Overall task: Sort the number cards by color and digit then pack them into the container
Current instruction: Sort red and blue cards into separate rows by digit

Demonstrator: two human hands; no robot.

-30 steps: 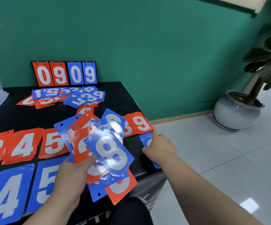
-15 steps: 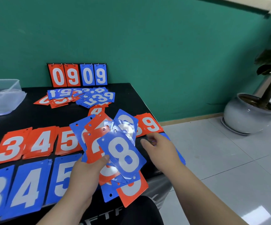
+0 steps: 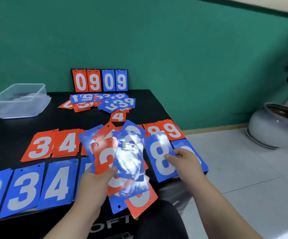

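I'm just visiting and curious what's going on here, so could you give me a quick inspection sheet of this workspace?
Surface: black table, cards laid across it.
Job's things: red row and blue row of sorted number cards; unsorted heap at the back; clear container at the back left.
Clutter: flip scoreboard reading 0909 against the wall.
Hands: left hand grips a fan of mixed cards; right hand pinches a blue 8 card.
Cables: nothing seen.
Surroundings: green wall, tiled floor, potted plant at the right.
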